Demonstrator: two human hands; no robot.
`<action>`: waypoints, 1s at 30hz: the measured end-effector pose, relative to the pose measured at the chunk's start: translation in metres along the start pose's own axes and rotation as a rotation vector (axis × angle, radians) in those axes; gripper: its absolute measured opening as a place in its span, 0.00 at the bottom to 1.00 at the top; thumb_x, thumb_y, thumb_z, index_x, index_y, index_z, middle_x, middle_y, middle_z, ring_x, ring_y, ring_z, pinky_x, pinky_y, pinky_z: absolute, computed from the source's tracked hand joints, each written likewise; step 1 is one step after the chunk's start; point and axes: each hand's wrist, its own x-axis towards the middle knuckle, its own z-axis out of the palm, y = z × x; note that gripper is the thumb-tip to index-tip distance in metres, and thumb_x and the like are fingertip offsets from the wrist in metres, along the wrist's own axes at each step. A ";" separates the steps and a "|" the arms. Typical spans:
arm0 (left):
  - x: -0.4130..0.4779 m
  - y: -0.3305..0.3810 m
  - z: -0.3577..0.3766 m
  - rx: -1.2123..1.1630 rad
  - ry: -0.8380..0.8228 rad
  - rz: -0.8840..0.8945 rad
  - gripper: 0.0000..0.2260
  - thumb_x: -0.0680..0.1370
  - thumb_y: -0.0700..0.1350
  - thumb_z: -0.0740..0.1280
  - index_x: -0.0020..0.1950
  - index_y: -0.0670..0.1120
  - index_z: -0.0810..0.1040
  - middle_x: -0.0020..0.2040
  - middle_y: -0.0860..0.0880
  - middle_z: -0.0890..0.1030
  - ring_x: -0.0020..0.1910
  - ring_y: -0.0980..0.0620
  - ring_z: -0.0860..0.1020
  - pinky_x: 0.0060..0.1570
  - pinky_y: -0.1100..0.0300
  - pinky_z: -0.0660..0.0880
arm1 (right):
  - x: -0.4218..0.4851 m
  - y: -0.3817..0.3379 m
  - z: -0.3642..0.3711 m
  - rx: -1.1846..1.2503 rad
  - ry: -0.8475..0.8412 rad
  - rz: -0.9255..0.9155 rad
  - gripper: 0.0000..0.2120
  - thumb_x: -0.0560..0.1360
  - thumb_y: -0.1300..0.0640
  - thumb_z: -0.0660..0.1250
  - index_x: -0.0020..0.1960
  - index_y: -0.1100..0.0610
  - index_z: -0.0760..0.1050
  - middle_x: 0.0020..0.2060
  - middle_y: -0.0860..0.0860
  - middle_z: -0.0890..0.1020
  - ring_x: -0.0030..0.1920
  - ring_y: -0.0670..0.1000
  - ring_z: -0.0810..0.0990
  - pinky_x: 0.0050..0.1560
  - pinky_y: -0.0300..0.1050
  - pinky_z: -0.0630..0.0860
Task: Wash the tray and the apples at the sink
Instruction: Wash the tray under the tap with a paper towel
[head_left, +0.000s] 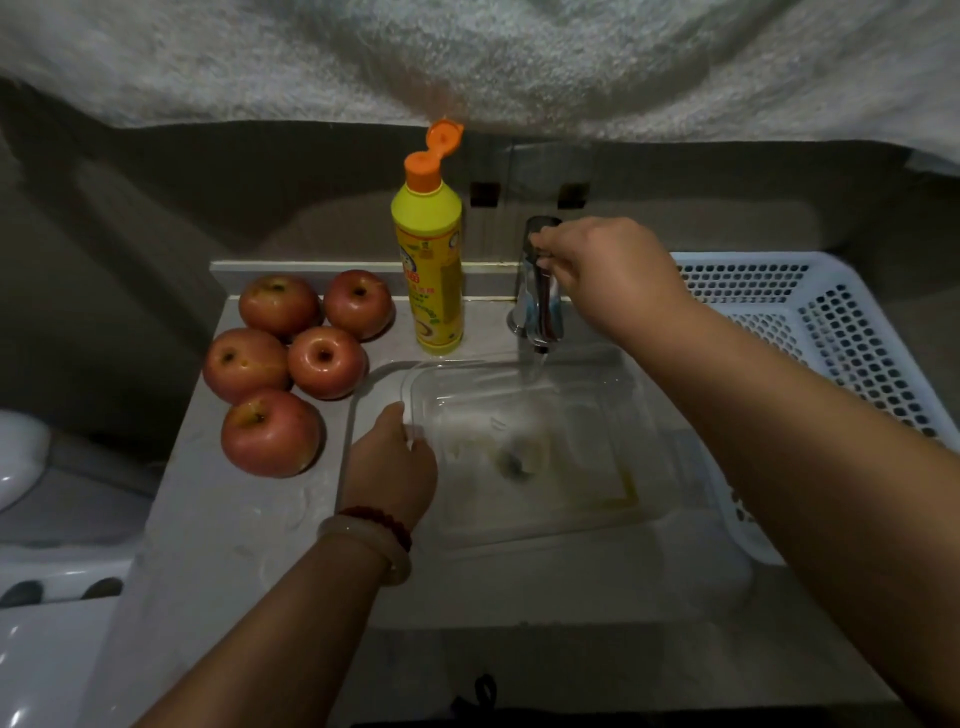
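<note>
A clear plastic tray (582, 519) sits in the sink (691, 587) under the chrome tap (540, 306), and water runs from the spout into it. My left hand (392, 467) grips the tray's left rim. My right hand (602, 270) holds the tap's handle at the top, fingers curled round it. Several red apples (291, 364) lie in a cluster on the counter left of the sink, apart from both hands.
A yellow dish-soap bottle (428, 260) with its orange cap flipped open stands between the apples and the tap. A white perforated basket (810, 332) sits right of the sink. A white rounded fixture (21, 467) is at the far left.
</note>
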 end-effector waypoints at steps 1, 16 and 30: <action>0.000 0.000 0.000 -0.001 0.000 -0.001 0.10 0.79 0.41 0.62 0.59 0.43 0.75 0.47 0.46 0.80 0.47 0.44 0.80 0.48 0.54 0.76 | 0.000 0.000 0.000 0.007 0.001 -0.002 0.17 0.81 0.59 0.59 0.69 0.52 0.72 0.60 0.56 0.79 0.58 0.59 0.76 0.50 0.49 0.71; -0.002 0.006 0.000 -0.032 -0.017 -0.055 0.21 0.78 0.41 0.63 0.72 0.43 0.67 0.60 0.41 0.78 0.54 0.40 0.80 0.53 0.44 0.78 | 0.000 -0.001 -0.003 0.023 -0.061 0.004 0.14 0.81 0.59 0.60 0.66 0.54 0.72 0.56 0.55 0.78 0.55 0.57 0.76 0.49 0.49 0.72; -0.010 0.005 -0.006 -0.098 0.042 -0.049 0.13 0.78 0.37 0.62 0.62 0.40 0.74 0.45 0.47 0.78 0.47 0.40 0.80 0.51 0.47 0.78 | -0.049 -0.014 0.029 0.158 0.118 0.002 0.26 0.81 0.50 0.58 0.76 0.59 0.60 0.76 0.56 0.62 0.76 0.54 0.59 0.74 0.47 0.53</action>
